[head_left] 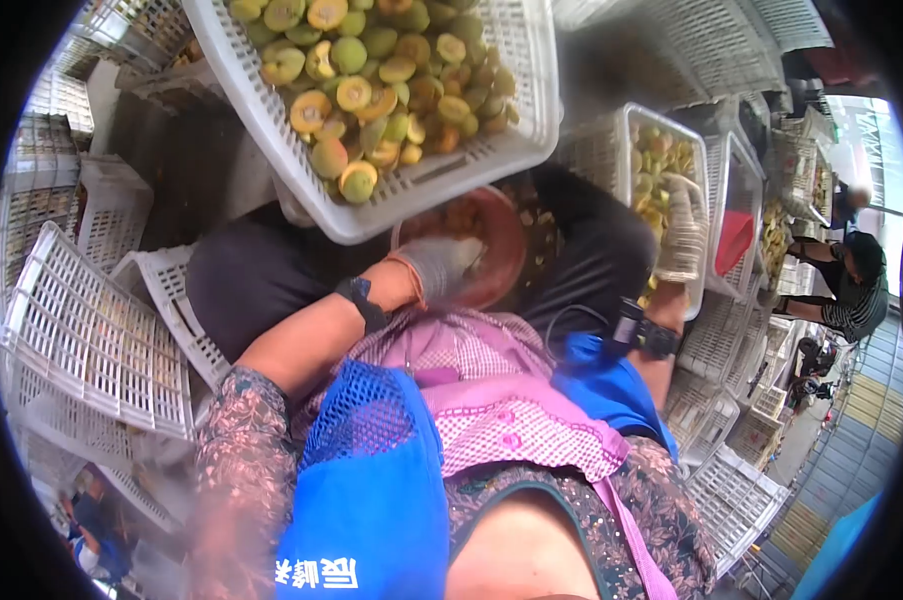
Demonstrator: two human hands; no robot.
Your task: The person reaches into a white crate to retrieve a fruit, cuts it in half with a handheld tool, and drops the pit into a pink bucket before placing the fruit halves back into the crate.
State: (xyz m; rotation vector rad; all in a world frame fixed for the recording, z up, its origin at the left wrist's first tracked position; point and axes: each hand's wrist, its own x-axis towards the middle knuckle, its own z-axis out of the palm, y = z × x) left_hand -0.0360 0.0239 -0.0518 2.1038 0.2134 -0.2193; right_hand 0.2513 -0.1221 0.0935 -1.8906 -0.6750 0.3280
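I'm sitting with the red bowl [506, 262] in my lap, and my left hand [439, 266], in a grey glove, is down inside it. The fingers [463, 252] are curled over toward the bottom, but I cannot tell whether they pinch anything. My right hand [679, 238], in a white glove, is stretched out to the side crate [719, 190] – it lies along the near wall among the cut fruit, and I can't make out a grip there either.

I'd judge this the fetching step: one hand goes for the next piece while the other waits at the bowl. The next move calls for closing on a single piece and bringing it in over my lap.

The bowl is round, its mouth open up at me, so it has no long axis. The side crate runs lengthwise away from me. The big crate [531, 130] of fruit halves [356, 95] sits just beyond my knees, tilted across
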